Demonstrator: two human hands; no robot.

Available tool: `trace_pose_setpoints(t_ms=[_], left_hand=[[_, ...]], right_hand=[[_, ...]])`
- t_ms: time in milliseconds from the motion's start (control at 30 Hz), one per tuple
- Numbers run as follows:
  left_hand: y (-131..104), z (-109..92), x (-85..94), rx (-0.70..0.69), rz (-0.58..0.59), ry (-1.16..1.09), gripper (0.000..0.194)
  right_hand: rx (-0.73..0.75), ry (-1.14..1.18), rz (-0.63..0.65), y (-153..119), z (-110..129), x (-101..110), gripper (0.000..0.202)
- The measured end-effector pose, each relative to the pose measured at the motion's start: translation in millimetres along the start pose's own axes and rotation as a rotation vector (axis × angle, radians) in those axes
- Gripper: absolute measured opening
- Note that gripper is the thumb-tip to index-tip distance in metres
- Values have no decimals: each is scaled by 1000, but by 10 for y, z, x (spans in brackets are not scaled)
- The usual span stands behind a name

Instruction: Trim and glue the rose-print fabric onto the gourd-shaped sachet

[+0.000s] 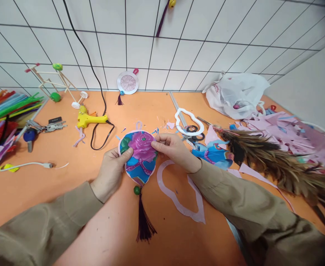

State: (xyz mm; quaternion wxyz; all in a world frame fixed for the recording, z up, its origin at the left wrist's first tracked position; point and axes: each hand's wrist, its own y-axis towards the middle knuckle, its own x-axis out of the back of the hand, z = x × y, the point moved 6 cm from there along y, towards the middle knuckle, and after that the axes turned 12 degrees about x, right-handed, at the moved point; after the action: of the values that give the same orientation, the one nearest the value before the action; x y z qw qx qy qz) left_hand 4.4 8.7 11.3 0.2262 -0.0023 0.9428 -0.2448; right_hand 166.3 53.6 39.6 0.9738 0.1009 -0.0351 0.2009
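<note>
A flat pendant (pixel 140 155) with a pink flower on blue is held up between my hands, above the orange table. My left hand (pixel 111 170) pinches its left edge, thumb on the front. On the opposite edge my right hand (pixel 176 149) grips with thumb and fingers. From the pendant's lower tip hang a green bead (pixel 136 190) and a dark purple tassel (pixel 145 221). A small pale loop (pixel 138 125) stands at its top. Under my right wrist lies a pale pink cut-out frame (pixel 168 189), partly covered by the arm.
A yellow glue gun (pixel 91 119) with a black cord lies behind my left hand. Scissors (pixel 192 133), a white frame (pixel 179 128), paper scraps (pixel 273 133) and a feather duster (pixel 262 155) spread rightward. Keys (pixel 50 127) and a white cable (pixel 34 164) lie left. A plastic bag (pixel 234 92) sits behind.
</note>
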Motion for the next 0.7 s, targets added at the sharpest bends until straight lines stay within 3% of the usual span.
trace_pose_setpoints(t_ms=[700], left_hand=[[-26, -11, -22, 29, 24, -50, 31]], right_hand=[[6, -38, -19, -7, -114, 15, 39]])
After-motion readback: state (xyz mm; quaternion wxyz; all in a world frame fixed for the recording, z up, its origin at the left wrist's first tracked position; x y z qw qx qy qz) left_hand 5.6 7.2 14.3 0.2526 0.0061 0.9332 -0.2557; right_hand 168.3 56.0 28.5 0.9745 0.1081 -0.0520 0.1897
